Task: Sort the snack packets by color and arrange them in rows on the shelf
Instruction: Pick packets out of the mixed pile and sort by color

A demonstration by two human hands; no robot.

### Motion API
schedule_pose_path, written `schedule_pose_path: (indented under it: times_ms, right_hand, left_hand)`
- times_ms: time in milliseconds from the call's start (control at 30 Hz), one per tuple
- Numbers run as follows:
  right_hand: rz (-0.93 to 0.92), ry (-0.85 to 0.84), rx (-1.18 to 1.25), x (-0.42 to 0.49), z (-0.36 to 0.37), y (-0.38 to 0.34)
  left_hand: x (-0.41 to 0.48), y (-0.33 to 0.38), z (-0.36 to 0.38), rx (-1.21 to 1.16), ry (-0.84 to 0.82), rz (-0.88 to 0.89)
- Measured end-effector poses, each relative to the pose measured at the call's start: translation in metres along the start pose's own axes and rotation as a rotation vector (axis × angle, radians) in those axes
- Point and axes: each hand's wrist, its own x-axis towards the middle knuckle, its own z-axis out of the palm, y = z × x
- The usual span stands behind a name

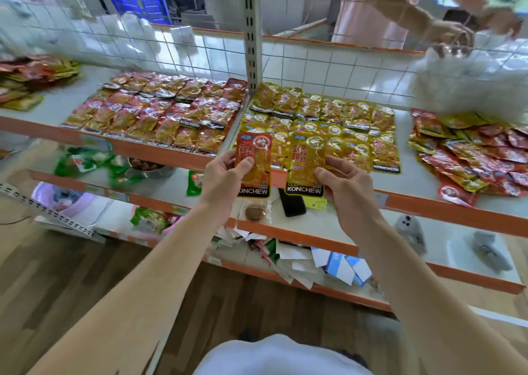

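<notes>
Red snack packet (254,157) pinched upright in left hand (225,174), yellow snack packet (307,163) pinched upright in right hand (343,186); both at frame centre, side by side. Red rows (160,117) lie up-left of left hand. Yellow rows (357,123) lie directly behind right hand, nearer. Packets' long axes already match rows.

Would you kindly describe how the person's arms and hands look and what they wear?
The left arm and right arm are bare as far as they show, with no sleeves. The left hand and right hand wear no gloves, and no watch, ring or bracelet shows. A white garment sits at the bottom edge.
</notes>
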Motion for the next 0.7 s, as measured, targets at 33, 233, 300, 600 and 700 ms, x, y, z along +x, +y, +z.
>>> schedule_pose_path:
  times_ms: [33,233,300,600,700]
  right_hand:
    - [0.001,0.0,0.003,0.0,0.009,0.001]
    - [0.002,-0.001,-0.008,0.003,0.048,0.012]
    - [0.001,-0.004,-0.022,0.005,0.056,0.013]
    - [0.03,-0.009,-0.021,0.043,0.069,0.008]
    - [0.014,-0.024,-0.078,0.059,0.076,0.004]
  left_hand:
    - [0.005,0.0,-0.01,-0.008,0.014,-0.002]
    - [0.018,-0.003,-0.049,-0.013,0.026,0.0]
    - [0.023,-0.004,-0.055,-0.019,0.025,-0.002]
    - [0.053,0.006,-0.052,-0.038,0.046,-0.05]
    - [0.064,0.012,-0.052,-0.008,0.063,-0.062]
